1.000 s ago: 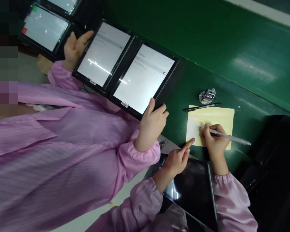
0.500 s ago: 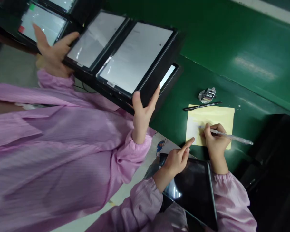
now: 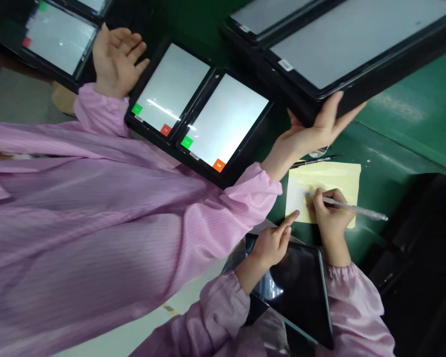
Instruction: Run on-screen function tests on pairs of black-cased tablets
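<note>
My right hand [image 3: 333,213] is closed around a clear-barrelled pen [image 3: 360,209], its tip at a yellow paper sheet [image 3: 329,176]. A paler patch shows on the sheet's left part. My left hand [image 3: 271,244] has its index finger stretched out to the sheet's lower left edge, the other fingers loosely curled and holding nothing. Under my left wrist lies a tablet [image 3: 297,292] with a dark, reflecting screen. Along the sheet's upper edge is a black pen [image 3: 315,161]. A round metal tally counter [image 3: 321,151] behind it is mostly hidden by a co-worker's hand.
At the left, a co-worker in pink lifts a black holder [image 3: 342,99] of tablets with one hand [image 3: 312,136]; the other hand [image 3: 117,64] is spread. Below it lie two lit tablets [image 3: 223,119] with green and red squares. Dark boxes [image 3: 423,238] stand right of the green table [image 3: 405,144].
The co-worker has moved the black tablet holder up and right, uncovering two lit tablets. That arm now partly covers the tally counter. My hands have hardly moved.
</note>
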### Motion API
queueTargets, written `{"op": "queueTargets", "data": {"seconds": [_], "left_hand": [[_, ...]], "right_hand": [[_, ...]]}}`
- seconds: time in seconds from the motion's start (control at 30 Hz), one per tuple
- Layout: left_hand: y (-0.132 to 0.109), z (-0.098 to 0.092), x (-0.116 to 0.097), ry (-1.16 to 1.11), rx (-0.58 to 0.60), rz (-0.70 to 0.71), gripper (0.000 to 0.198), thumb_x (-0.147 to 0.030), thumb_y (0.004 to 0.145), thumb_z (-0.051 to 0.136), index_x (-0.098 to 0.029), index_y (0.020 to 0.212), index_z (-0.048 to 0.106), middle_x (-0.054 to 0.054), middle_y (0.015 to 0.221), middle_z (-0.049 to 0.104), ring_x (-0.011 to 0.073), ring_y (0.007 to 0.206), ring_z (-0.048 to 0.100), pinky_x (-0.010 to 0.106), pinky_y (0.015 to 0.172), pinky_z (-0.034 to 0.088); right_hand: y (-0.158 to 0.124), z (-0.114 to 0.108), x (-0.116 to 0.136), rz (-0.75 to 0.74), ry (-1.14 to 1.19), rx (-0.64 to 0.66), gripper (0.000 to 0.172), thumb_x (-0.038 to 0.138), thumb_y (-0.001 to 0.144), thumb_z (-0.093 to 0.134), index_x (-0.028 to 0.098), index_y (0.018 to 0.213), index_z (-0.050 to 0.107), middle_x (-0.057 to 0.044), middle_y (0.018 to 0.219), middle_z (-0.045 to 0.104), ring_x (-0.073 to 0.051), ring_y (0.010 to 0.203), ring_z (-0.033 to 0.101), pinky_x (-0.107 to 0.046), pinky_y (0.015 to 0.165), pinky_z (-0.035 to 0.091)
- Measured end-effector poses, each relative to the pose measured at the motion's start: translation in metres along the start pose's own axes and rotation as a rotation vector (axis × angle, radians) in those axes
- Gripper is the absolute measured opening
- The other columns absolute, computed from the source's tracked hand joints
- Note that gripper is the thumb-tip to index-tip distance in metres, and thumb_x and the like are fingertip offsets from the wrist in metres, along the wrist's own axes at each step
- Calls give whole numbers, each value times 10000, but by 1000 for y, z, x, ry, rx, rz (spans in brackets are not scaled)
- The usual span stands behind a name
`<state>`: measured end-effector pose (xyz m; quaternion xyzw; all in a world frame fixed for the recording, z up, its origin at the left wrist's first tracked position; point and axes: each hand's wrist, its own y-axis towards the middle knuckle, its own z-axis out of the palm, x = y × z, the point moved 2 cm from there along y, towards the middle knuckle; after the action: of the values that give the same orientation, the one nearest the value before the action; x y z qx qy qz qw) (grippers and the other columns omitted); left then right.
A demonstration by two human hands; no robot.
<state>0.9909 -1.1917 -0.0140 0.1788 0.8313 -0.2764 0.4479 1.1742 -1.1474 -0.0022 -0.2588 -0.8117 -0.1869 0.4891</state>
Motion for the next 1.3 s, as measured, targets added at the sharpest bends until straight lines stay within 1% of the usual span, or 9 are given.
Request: {"op": "queueTargets", "data": {"seconds": [0.13,0.23,0.33,0.43,0.57,0.87,1.1,1.23,1.3], "left_hand": [[-1,3,2,4,-11,17,572,-358,1137,261,-216,1650,469,104,1478,676,187,873,803,319,892,643],[-1,4,3,9,-19,23,556,-328,1138,279,-242,1653,469,85,1299,781,181,899,800,298,919,632],[0,4,3,11,-17,25,555,-320,1135,288,-245,1656,466,72,1204,811,188,962,801,305,963,626],[0,4,4,-1,-24,37,556,-324,1134,294,-236,1657,463,82,1346,762,193,1037,797,323,1015,615],[1,3,4,-28,-24,52,559,-332,1137,282,-240,1661,456,74,1570,594,213,1128,782,384,1105,580],[2,-3,1,-76,23,-23,567,-337,1126,283,-230,1648,478,38,1599,548,263,1335,687,421,1132,567],[5,-8,0,-73,25,-12,565,-323,1126,286,-263,1660,460,40,1567,594,230,1192,762,403,1118,573],[5,-9,3,-62,10,-10,578,-377,1126,271,-251,1653,473,81,1504,653,242,911,812,417,933,662],[4,-9,4,-53,-18,-22,599,-441,1126,244,-268,1644,488,74,1374,746,227,780,801,375,787,678]], "right_hand": [[0,-2,1,-28,-4,-21,369,436,866,660,223,618,489,-9,493,562,-131,411,533,-226,434,393],[1,-3,1,-45,-10,-31,372,433,879,644,221,617,489,-3,500,556,-123,425,524,-223,446,395],[1,-3,1,-60,-24,-20,376,423,859,655,218,597,481,13,486,516,-107,413,473,-220,440,372],[1,-3,0,-59,-32,-18,375,426,850,654,217,592,480,16,484,504,-102,409,453,-221,435,359],[1,-1,1,-41,-37,-22,383,454,847,658,216,596,494,2,491,529,-113,421,483,-225,441,374],[1,3,0,23,-64,-22,394,495,851,631,230,608,471,-9,483,538,-129,431,515,-236,453,384],[4,4,-2,52,-60,-44,384,499,856,640,241,630,468,4,487,544,-149,429,535,-264,468,413],[4,6,-2,84,-44,-42,382,519,857,643,241,644,491,-22,509,584,-179,442,588,-283,471,452],[5,8,-1,88,-46,-46,374,509,849,654,241,639,499,-28,502,581,-182,431,586,-286,463,448]]}}
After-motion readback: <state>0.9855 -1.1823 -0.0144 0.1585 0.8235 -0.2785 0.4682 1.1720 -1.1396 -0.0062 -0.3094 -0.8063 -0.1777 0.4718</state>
